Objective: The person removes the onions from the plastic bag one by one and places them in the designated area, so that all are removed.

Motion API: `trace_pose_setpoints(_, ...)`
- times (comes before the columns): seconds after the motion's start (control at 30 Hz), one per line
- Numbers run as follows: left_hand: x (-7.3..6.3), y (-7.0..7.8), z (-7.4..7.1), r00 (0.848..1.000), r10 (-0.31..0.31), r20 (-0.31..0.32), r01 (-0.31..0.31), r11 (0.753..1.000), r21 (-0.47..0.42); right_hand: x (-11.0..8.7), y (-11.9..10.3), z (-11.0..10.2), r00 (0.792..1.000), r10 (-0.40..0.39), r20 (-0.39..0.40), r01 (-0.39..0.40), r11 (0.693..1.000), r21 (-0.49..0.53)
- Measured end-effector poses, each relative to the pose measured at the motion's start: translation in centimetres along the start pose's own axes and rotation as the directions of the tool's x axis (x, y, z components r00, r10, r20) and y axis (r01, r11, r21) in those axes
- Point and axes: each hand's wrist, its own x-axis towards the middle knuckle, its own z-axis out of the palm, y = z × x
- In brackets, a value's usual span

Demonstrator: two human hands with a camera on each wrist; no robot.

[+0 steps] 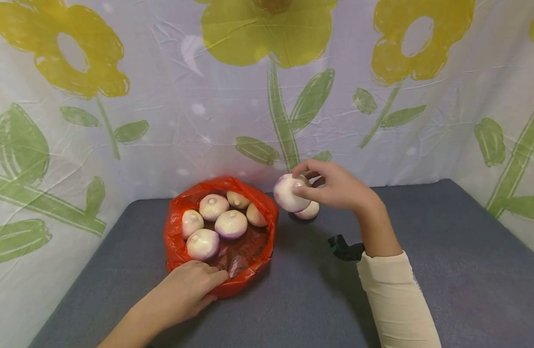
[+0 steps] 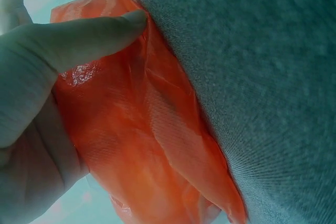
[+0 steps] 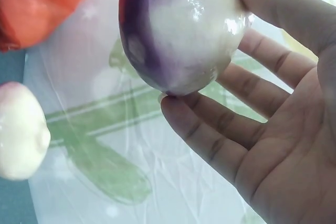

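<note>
A red plastic bag [image 1: 221,184] stands with its mouth wide and its rim rolled down. Inside it lie several white-and-purple turnips [image 1: 230,224]. My left hand [image 1: 185,289] grips the near rim; in the left wrist view the thumb lies along the outside of the bag [image 2: 131,135], the other fingers behind the plastic. To the right of the bag, my right hand [image 1: 338,187] holds up one turnip [image 3: 184,32] between thumb and fingertips. Another turnip [image 1: 308,211] sits on the table below, partly hidden by the held one in the head view.
The dark grey table [image 1: 445,270] runs back to a hanging cloth [image 1: 171,145] printed with yellow flowers. A black device [image 1: 346,248] is at the right wrist, above the cream sleeve [image 1: 395,299].
</note>
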Motion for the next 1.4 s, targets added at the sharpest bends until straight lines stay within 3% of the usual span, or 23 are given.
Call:
trace_pose_setpoints(0.47,0.1,0.1,-0.1,1.0,-0.001,0.005,0.001,1.0,0.019,-1.4,2.2,-2.2,0.987,0.114,-0.11,-0.119,0.992,-0.037)
trace_pose_setpoints(0.7,0.1,0.0,-0.2,1.0,-0.007,0.019,0.006,1.0,0.02,-2.3,2.2,-3.1,0.976,0.161,-0.146,-0.171,0.984,-0.059)
trace_pose_setpoints(1.1,0.0,0.1,-0.1,1.0,-0.004,0.006,0.004,1.0,0.021,-3.6,4.2,-4.5,0.953,0.239,-0.189,-0.252,0.966,-0.05)
trace_pose_setpoints(1.4,0.0,0.1,-0.1,1.0,-0.006,0.012,0.006,1.0,0.006,-3.9,6.0,-4.7,0.95,0.261,-0.172,-0.278,0.957,-0.086)
